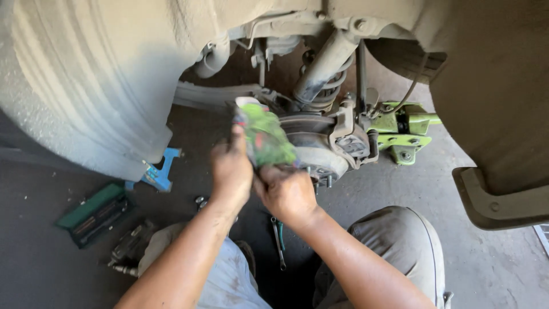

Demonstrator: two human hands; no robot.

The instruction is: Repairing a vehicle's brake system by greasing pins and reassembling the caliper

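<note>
Two hands: both work on one small green packet in front of the bare wheel hub, at the centre of the frame.
Left hand [231, 170]: closed on the packet's left edge, thumb pointing up along it, forearm coming in from the lower left.
Right hand [286, 193]: closed on the packet's lower end, knuckles toward the camera, forearm coming in from the lower right.
Green packet [264, 136]: a soft, crinkled wrapper with a paler top end, blurred; it stands roughly upright between the two hands and hides part of the brake disc behind it.
Brake disc and hub [320, 154]: just right of the packet, wheel studs showing at the lower edge; the wheel is off.
Caliper [351, 140]: grey, dusty, on the right side of the disc.
Strut and coil spring [323, 71]: slant up from the hub toward the top centre.
Wheel arch [91, 74]: dusty beige, filling the upper left and curving over to the upper right.
Green jack [403, 134]: right of the hub, under the car.
Blue stand [160, 171]: on the floor, left of the left hand.
Green tool case [94, 214]: open on the floor at the lower left.
Spanner [278, 243]: on the floor between the knees, below the right hand.
Knees: grey trousers at the bottom, either side of the spanner.
</note>
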